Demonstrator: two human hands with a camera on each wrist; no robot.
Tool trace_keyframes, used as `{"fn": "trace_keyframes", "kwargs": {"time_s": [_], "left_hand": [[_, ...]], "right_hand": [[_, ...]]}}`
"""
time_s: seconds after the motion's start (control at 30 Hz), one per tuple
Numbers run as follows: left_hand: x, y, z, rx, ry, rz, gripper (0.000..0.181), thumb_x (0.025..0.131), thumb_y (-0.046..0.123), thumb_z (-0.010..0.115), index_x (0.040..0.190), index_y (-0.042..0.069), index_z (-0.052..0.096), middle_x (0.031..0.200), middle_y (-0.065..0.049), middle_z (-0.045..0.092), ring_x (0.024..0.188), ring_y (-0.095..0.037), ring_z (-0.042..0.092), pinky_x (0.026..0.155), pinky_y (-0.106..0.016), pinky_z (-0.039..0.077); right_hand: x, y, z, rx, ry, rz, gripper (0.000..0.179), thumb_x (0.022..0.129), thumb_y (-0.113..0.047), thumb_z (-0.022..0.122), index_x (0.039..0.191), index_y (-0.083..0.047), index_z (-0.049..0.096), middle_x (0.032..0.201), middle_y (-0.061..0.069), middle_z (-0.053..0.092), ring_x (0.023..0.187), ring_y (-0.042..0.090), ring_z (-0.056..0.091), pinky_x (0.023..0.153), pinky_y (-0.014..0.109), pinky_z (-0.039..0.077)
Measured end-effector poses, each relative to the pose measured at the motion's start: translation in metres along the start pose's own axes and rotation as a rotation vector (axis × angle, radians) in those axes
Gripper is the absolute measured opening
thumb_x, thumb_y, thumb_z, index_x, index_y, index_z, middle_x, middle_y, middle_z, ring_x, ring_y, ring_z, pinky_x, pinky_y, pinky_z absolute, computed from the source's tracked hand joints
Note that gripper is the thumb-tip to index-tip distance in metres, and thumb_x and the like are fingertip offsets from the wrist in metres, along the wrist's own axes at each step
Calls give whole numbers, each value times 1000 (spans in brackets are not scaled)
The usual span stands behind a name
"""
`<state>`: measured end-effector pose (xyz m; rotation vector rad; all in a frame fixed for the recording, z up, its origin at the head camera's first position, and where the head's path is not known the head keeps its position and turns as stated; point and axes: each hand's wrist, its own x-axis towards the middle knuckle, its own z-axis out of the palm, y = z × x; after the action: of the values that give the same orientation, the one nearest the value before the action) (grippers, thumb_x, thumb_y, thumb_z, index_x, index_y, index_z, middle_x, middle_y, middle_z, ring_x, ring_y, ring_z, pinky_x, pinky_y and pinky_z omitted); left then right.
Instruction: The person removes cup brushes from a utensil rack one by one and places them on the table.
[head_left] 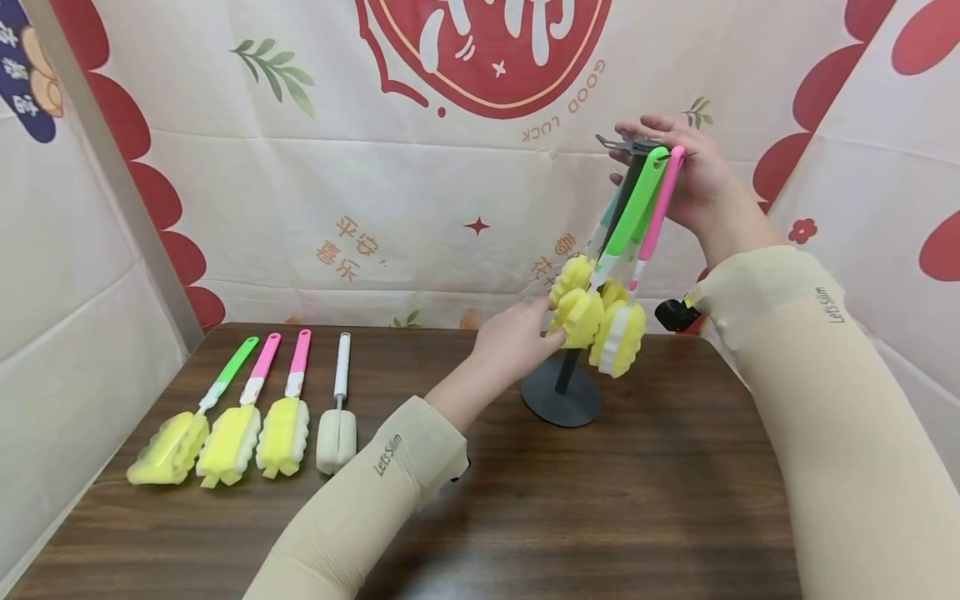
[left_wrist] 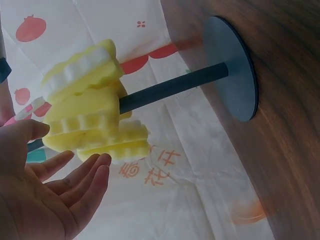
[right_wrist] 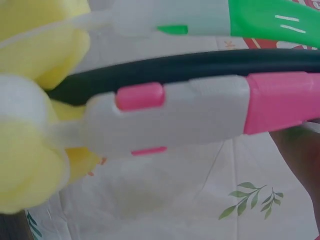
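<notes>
A dark stand point(head_left: 561, 398) has a round base, a post and hooks on top. Sponge cleaning brushes hang from it: a green-handled brush point(head_left: 636, 204), a pink-handled brush point(head_left: 662, 208) and a teal-handled one point(head_left: 604, 218), their yellow heads low around the post. My left hand point(head_left: 514, 336) is at the left side of the yellow sponge heads point(left_wrist: 82, 117), fingers extended and thumb beside a head; contact is unclear. At the top, my right hand point(head_left: 693, 171) reaches behind the hooks point(head_left: 633, 143) with fingers extended; its thumb is hidden. The pink-handled brush point(right_wrist: 170, 115) fills the right wrist view.
On the left of the brown table point(head_left: 600, 500) lie a green-handled brush point(head_left: 176, 442), two pink-handled brushes, one point(head_left: 283, 433) nearer the middle, and a white-handled brush point(head_left: 337, 437) with a pale head. A printed cloth point(head_left: 420, 208) hangs behind the table.
</notes>
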<state>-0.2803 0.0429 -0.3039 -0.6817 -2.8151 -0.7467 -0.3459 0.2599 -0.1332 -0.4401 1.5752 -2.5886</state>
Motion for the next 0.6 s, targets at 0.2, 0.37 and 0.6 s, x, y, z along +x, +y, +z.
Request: {"fn": "trace_keyframes", "kwargs": {"time_s": [0.2, 0.37, 0.6], "left_hand": [[3, 1, 4, -73, 8, -31, 62, 93, 41, 58, 146, 14, 42, 131, -2, 58, 101, -14, 57, 80, -35, 50], [8, 5, 7, -156, 26, -41, 70, 93, 43, 60, 150, 12, 33, 136, -5, 55, 113, -17, 57, 88, -36, 49], [19, 12, 14, -294, 50, -47, 75, 93, 42, 64, 151, 9, 29, 140, -10, 50, 123, -21, 51, 97, -36, 45]], "right_hand": [[3, 3, 2, -1, 19, 11, 40, 94, -9, 55, 130, -22, 43, 132, 6, 59, 111, 31, 58, 87, 48, 49], [4, 2, -1, 24, -32, 19, 34, 95, -9, 52, 127, -19, 45, 129, 9, 60, 110, 33, 58, 88, 49, 49], [5, 3, -3, 42, -60, 16, 26, 96, -9, 51, 121, -16, 48, 129, 11, 60, 115, 33, 55, 90, 50, 47]]}}
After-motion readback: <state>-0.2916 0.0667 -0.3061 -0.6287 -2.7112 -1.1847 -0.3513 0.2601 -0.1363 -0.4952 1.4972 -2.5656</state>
